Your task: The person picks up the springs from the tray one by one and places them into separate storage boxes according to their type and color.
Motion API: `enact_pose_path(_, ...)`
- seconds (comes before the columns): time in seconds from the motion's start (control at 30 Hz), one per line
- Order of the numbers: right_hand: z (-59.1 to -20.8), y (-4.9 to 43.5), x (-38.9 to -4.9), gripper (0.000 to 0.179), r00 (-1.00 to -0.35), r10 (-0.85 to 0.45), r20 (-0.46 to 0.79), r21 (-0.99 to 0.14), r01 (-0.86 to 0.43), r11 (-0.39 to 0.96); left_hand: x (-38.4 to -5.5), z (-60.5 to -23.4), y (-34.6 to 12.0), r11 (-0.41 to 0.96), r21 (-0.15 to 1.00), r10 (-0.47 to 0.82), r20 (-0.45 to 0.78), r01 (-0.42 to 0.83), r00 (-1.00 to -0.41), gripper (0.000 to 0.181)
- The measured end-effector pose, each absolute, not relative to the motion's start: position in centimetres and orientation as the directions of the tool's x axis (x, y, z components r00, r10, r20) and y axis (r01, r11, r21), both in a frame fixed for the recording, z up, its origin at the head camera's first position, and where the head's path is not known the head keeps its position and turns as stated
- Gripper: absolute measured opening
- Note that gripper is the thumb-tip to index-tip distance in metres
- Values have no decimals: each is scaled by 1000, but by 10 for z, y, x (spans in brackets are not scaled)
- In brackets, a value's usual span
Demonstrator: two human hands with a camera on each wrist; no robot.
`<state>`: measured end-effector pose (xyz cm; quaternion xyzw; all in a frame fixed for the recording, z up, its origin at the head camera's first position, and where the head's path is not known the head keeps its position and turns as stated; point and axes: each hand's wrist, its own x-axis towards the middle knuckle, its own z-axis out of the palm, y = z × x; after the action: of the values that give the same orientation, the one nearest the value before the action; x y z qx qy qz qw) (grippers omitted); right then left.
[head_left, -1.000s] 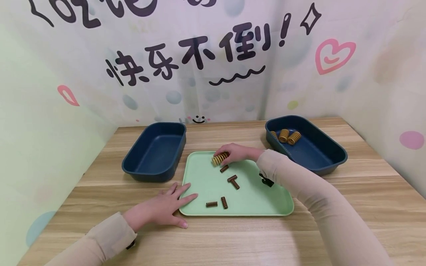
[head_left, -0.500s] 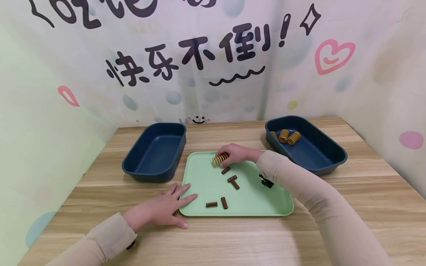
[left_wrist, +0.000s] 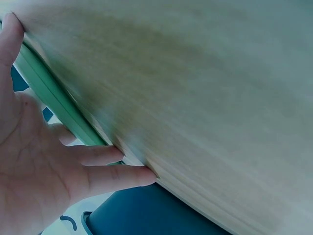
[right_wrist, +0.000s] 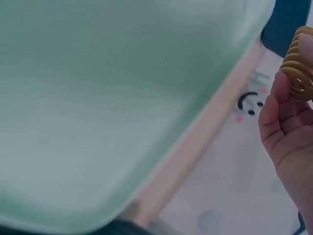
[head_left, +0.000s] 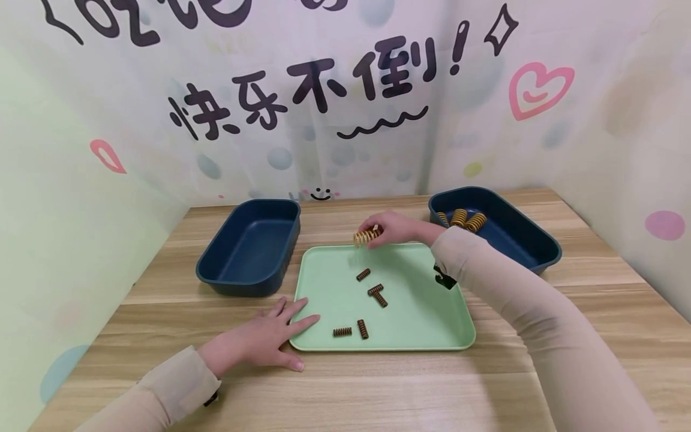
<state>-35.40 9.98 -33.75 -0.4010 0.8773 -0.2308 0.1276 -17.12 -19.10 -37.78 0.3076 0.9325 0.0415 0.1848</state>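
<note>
My right hand (head_left: 396, 228) pinches a large yellow spring (head_left: 366, 236) above the far edge of the green tray (head_left: 415, 330). In the right wrist view the same spring (right_wrist: 297, 66) sits between thumb and fingers, partly cut off by the frame. Fingers spread, my left hand (head_left: 264, 337) rests at the tray's left edge; its palm (left_wrist: 39, 166) shows in the left wrist view. On the tray lie several small dark brown springs, among them one near the back (head_left: 363, 275) and a pair touching near the middle (head_left: 380, 299).
To the left stands a dark blue bin (head_left: 248, 252) with nothing visible in it. A second blue bin (head_left: 518, 240) at the right holds several yellow springs (head_left: 475, 222), partly hidden by my right forearm. A printed cloth (head_left: 378, 162) hangs behind the wooden table (head_left: 378, 390).
My right hand has lifted the yellow spring off the tray and moved back and slightly right. A small brown spring beside it shifted slightly. The left hand has stayed put.
</note>
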Motion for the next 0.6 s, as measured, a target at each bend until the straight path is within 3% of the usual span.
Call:
enact_pose_path(0.23,-318,119,-356,39,-669,-742,-38,-560,-601,571,-171,-377,-191,805,191,592,-315,562,-742,83)
enact_pose_path(0.6,-294,159,-361,43,-744,-668,8,-537,-566,625,-170,-378,-192,797,210,603,-316,566,-732,83)
